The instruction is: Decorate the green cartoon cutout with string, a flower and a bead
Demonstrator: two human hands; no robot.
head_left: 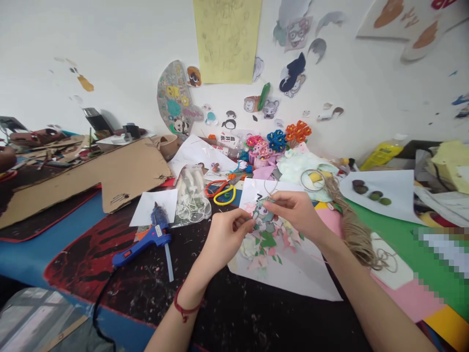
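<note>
A small flat cartoon figure (pixel 263 213) is held up between both hands, above a white sheet (pixel 300 278) strewn with pink and green paper scraps (pixel 268 240). My left hand (pixel 231 234) pinches its lower left edge between thumb and fingers. At its upper right edge, my right hand (pixel 295 210) grips it with closed fingertips. Part of the figure is covered by the fingers. A thin loop of string or wire (pixel 270 187) shows just above it.
Left of the hands lie a blue glue gun (pixel 158 234), its black cord, a clear bag (pixel 192 198) and scissors (pixel 224 191). Twine (pixel 353 230) lies at the right. Crocheted flowers (pixel 276 141) and a metal ring (pixel 312 180) sit behind; cardboard (pixel 128 173) extends left.
</note>
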